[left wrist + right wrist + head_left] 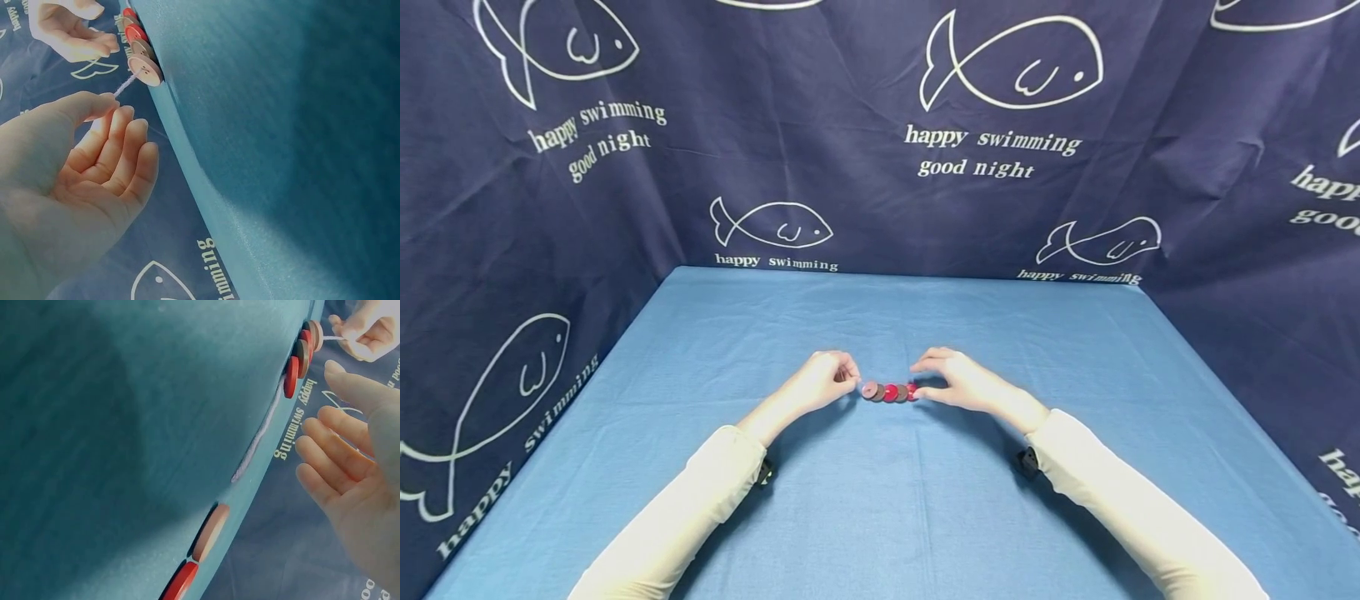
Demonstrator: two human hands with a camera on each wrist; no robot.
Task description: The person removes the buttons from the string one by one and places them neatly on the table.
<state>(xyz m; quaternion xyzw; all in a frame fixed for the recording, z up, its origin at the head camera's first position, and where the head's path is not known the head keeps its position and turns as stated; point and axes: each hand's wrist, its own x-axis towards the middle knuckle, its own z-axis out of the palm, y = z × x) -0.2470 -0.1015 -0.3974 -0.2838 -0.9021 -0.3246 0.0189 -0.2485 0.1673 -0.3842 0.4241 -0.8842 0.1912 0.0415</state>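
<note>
A: We note the left hand (69,181) pinching the pale yarn (125,84) taut, row of buttons (890,392) lying mid-worktop (895,517).

B: Agreed. Right hand (958,382), fingers loosely spread, steadies the row's red end so nothing slides off.

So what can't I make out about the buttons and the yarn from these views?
- Head view: yarn too small to see; the row of buttons overlaps, so no exact count.
- Head view: right hand covers the row's right end.
- Right wrist view: two loose buttons cut by the bottom edge.
- Left wrist view: the yarn end hidden in the left hand pinch.
</note>
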